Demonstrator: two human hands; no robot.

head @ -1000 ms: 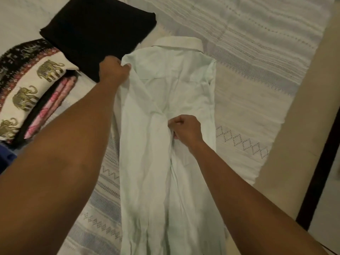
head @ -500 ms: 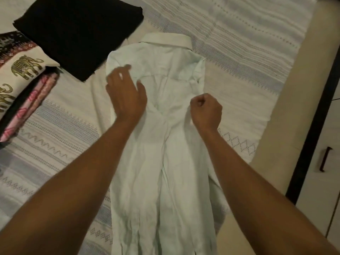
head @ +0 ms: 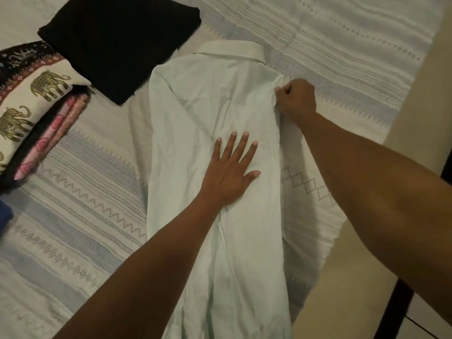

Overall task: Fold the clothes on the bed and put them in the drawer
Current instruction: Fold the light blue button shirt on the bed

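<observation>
A pale white collared shirt point(head: 210, 99) lies lengthwise on the bed, collar at the far end, its sides folded in toward the middle. My left hand point(head: 232, 174) lies flat on the shirt's middle with fingers spread and straight. My right hand point(head: 296, 99) is curled at the shirt's right shoulder edge and pinches the fabric there. The shirt's lower end runs out of view at the bottom.
A folded black garment point(head: 117, 42) lies at the far left. Beside it sit an elephant-print cloth point(head: 27, 94) and a pink patterned cloth point(head: 51, 135). The striped bedspread point(head: 342, 52) ends at the beige bed edge point(head: 440, 57) on the right; dark furniture edge point(head: 396, 307) below.
My left hand slid from the shirt's left shoulder down to its middle and now lies flat. My right hand moved from the centre out to the right shoulder edge.
</observation>
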